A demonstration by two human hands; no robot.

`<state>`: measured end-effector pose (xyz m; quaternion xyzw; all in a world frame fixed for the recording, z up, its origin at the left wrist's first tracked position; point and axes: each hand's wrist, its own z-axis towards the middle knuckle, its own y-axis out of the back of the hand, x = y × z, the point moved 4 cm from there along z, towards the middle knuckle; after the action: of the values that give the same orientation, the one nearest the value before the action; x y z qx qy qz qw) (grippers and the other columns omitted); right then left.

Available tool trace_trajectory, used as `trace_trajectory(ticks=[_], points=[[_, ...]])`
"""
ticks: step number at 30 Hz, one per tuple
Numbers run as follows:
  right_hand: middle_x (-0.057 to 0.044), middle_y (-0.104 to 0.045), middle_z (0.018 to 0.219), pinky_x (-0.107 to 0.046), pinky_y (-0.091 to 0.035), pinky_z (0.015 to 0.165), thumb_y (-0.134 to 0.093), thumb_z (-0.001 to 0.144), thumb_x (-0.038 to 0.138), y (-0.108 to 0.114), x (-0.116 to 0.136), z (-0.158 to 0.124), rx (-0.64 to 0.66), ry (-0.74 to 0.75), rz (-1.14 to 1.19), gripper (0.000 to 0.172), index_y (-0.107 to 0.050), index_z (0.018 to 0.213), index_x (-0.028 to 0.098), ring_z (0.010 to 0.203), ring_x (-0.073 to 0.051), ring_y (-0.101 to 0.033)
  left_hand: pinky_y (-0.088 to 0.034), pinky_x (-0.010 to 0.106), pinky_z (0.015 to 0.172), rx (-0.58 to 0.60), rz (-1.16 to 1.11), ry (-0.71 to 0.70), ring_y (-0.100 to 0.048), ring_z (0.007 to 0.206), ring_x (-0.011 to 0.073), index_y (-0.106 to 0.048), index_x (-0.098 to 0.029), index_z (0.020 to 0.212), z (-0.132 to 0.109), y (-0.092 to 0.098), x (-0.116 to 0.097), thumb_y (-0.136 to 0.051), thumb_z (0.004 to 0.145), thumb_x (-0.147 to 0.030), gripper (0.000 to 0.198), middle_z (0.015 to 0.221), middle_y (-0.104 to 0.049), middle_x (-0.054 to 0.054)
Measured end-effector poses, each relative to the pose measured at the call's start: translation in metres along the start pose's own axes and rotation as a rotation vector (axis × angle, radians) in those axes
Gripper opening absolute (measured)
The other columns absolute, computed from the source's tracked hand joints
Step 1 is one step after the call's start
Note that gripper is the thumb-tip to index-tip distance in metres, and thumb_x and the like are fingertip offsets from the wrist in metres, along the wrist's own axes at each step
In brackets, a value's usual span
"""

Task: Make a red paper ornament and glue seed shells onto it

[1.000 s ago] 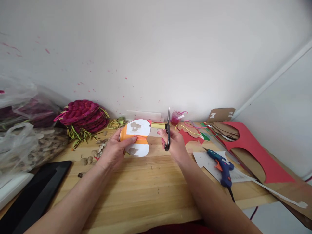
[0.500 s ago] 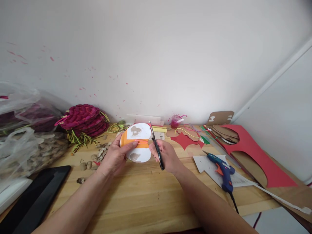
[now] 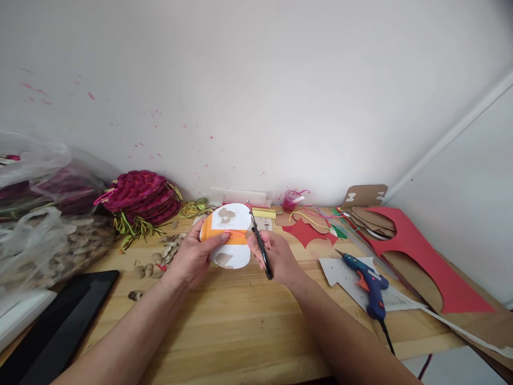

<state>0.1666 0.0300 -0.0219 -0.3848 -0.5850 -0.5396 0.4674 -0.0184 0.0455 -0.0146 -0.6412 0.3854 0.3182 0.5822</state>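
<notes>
My left hand [image 3: 197, 250] grips a rounded white card piece [image 3: 236, 255] by its left side, thumb flat on an orange band [image 3: 214, 229] that crosses its middle. Brownish-grey patches mark the white above and below the band. In my right hand [image 3: 276, 254] is a pair of black-handled scissors [image 3: 259, 243], held upright at a slant along the card's right edge with the tip pointing up and away. Whether the blades are apart is too small to tell. A thin orange-red strand runs along the band between both hands.
On the right lie a blue glue gun [image 3: 368, 283], a red card sheet with cut-outs [image 3: 425, 246] and red scraps [image 3: 305, 231]. Leftward are a magenta scaled bundle [image 3: 140, 195], loose brown shell-like pieces [image 3: 170, 248], a plastic bag [image 3: 60, 246] and a black tablet-like slab [image 3: 68, 326].
The whole view has shifted slightly, with things sitting a little further right. Both hands keep their hold on the card and the scissors, nearly unmoved relative to each other.
</notes>
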Motion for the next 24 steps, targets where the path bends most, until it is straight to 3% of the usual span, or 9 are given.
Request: trace_trajectory(ticks=[13,24], points=[[0.004,-0.045,0.057,-0.026,-0.027,0.045,-0.065,0.085,0.068,0.001,-0.002,-0.001,-0.016,-0.030,0.048,0.052,-0.050,0.067,0.022,0.047,-0.011,-0.041,-0.062,0.027,0.065,-0.008,0.001,-0.010,-0.074,0.077,0.0187,-0.069,-0.021,0.113,0.002,0.003,-0.002,-0.098,0.053,-0.020,0.067,0.101,-0.078,0.004],[0.007,-0.040,0.052,-0.025,-0.026,0.045,-0.075,0.080,0.057,0.003,0.006,-0.002,0.005,-0.022,0.093,0.044,-0.055,0.066,0.021,0.046,-0.009,-0.034,-0.060,0.024,0.068,-0.001,0.030,-0.075,-0.071,0.079,0.0161,-0.071,-0.021,0.119,0.010,0.015,-0.007,-0.098,0.056,-0.024,0.069,0.102,-0.077,0.004]])
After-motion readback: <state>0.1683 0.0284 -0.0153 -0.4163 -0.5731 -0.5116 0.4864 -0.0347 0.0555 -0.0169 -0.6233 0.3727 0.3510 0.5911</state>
